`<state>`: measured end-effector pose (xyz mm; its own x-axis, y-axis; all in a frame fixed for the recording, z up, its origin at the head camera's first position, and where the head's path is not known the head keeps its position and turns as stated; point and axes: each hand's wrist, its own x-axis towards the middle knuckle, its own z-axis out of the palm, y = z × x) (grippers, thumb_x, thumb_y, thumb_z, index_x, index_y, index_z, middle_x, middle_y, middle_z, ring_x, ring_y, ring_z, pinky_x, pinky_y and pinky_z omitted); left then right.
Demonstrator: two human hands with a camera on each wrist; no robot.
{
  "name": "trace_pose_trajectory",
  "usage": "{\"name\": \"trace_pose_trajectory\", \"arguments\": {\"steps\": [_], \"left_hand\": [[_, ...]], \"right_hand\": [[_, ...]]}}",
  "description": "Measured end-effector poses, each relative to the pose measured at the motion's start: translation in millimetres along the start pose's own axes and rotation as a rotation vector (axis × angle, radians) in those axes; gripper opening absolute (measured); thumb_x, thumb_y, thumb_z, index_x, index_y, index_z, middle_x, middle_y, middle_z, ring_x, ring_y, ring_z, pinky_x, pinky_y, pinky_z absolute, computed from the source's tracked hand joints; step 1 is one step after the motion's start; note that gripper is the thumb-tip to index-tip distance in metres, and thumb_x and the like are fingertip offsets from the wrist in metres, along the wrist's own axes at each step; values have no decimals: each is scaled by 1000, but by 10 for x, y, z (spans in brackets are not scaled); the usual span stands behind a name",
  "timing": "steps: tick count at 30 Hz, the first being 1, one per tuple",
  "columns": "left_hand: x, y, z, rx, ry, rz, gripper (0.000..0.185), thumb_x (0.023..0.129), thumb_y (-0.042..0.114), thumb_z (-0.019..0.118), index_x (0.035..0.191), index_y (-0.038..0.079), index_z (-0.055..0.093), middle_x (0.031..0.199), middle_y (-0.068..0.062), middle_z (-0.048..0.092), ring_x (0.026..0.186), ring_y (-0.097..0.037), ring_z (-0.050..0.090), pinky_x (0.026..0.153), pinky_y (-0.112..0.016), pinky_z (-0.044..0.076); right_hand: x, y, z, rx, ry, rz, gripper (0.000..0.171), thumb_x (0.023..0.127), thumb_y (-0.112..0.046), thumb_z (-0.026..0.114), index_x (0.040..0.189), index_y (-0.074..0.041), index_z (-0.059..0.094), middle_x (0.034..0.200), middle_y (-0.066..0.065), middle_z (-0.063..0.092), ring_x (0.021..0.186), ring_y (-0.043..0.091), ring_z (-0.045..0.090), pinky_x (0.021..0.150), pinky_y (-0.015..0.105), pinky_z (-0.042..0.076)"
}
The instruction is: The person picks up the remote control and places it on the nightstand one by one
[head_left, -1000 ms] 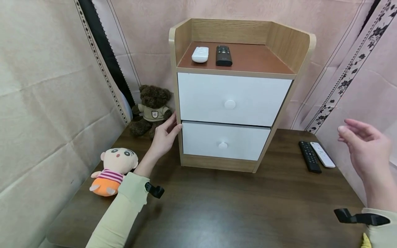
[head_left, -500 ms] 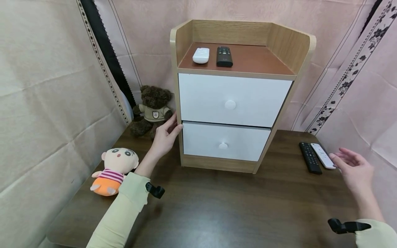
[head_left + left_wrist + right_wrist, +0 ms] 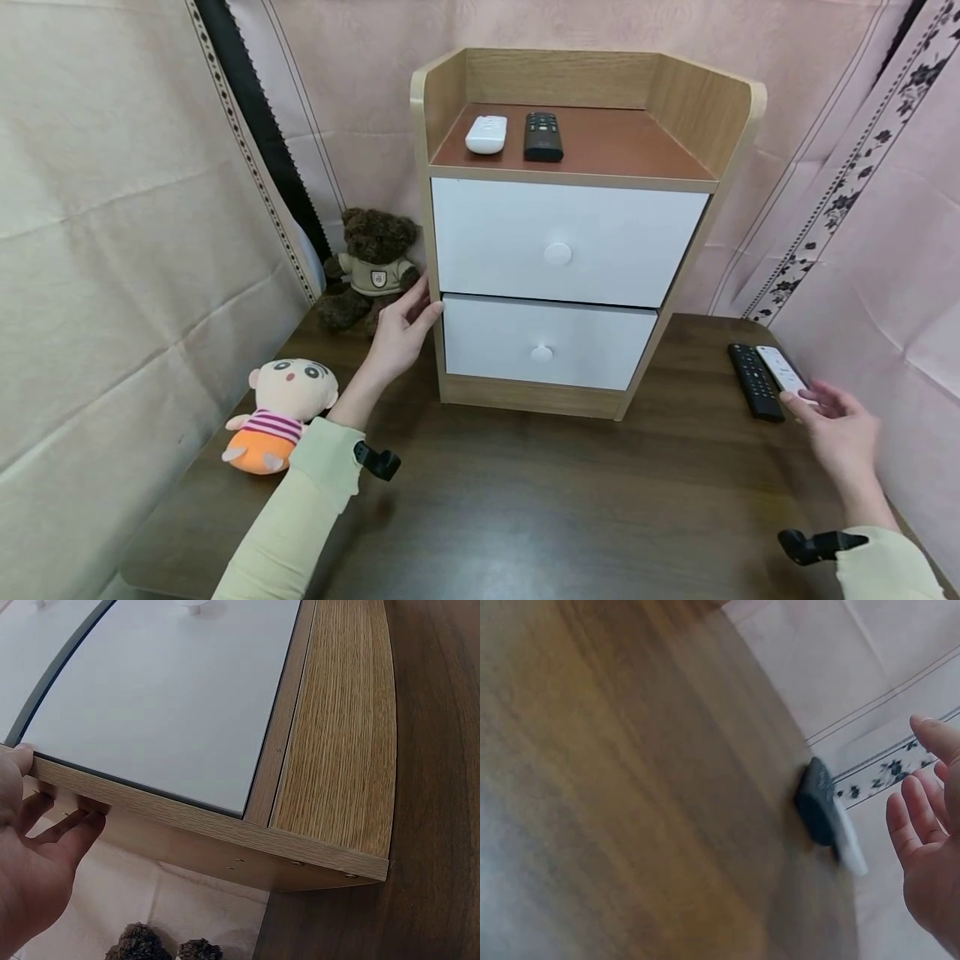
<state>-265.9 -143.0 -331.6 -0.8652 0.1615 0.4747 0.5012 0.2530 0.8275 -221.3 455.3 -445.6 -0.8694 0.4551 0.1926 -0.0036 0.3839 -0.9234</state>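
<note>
The right hand [image 3: 840, 425], fingers spread, has dropped to the white remote [image 3: 780, 371]; left hand [image 3: 401, 329] steadies the cabinet [image 3: 570, 242].

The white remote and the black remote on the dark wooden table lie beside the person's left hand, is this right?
Not quite: the head view shows the white remote and black remote on the dark wooden table beside the right hand. The left hand touches the wooden cabinet.

left hand [image 3: 397, 333] flat, right hand [image 3: 843, 429] reaching (fingers relaxed).
</note>
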Motion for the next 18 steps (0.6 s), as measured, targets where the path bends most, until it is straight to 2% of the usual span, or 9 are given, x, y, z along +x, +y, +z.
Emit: {"name": "trace_pose_trajectory", "arguments": {"steps": [2,4,7,8,10,12,14,16,18], "left_hand": [[-1,6,-2,6,1,-1,56,107,8,56,158,0,34,156,-21,42,138,-37,48,108,-42,46],[23,-78,2,11,5,2,56,107,8,56,158,0,33,156,-21,41,139,-37,47,108,-42,46],[65,-217,12,14,9,11,57,107,8,55,159,2,31,157,-19,40,139,-37,46,109,-44,45],[79,-271,14,14,11,15,57,107,8,56,159,3,31,157,-18,40,139,-37,46,109,-44,45],[95,-344,14,12,17,23,58,107,11,56,160,7,32,158,-15,41,139,-35,47,109,-44,46],[94,-362,14,8,18,26,58,107,13,57,160,9,33,158,-13,41,139,-33,48,108,-43,46],[92,-378,10,6,20,30,58,107,15,58,160,11,35,157,-12,43,138,-31,49,108,-42,47],[91,-381,12,5,22,34,58,107,17,59,159,11,36,157,-11,44,138,-30,50,107,-42,48],[93,-382,14,4,22,41,58,107,17,59,159,10,36,157,-12,44,137,-30,50,107,-41,48]], "right_hand": [[15,75,23,-9,-9,40,47,92,-22,81,135,-19,63,85,-33,61,70,-10,61,58,10,52],[24,143,50,-19,-11,77,58,91,-24,82,142,-9,58,84,-32,60,67,-8,62,56,12,52],[34,213,85,-40,-19,130,70,90,-28,83,147,-2,52,86,-31,58,66,-5,62,55,14,52],[33,227,98,-78,-23,142,73,90,-32,82,148,-1,51,89,-28,58,68,-6,60,55,14,51],[37,247,119,-157,-32,159,80,90,-40,81,151,0,48,98,-17,62,73,-4,56,58,14,49],[46,257,140,-241,-36,172,84,91,-47,77,153,1,45,112,1,65,84,4,55,64,15,45],[54,265,165,-310,-32,186,85,92,-52,73,153,0,45,129,18,62,96,14,53,69,18,41],[68,275,192,-332,-27,208,85,93,-53,71,154,0,44,141,27,53,106,27,51,73,23,38],[83,288,219,-341,-24,217,85,95,-53,69,154,1,43,145,28,50,115,37,48,79,29,38]]}}
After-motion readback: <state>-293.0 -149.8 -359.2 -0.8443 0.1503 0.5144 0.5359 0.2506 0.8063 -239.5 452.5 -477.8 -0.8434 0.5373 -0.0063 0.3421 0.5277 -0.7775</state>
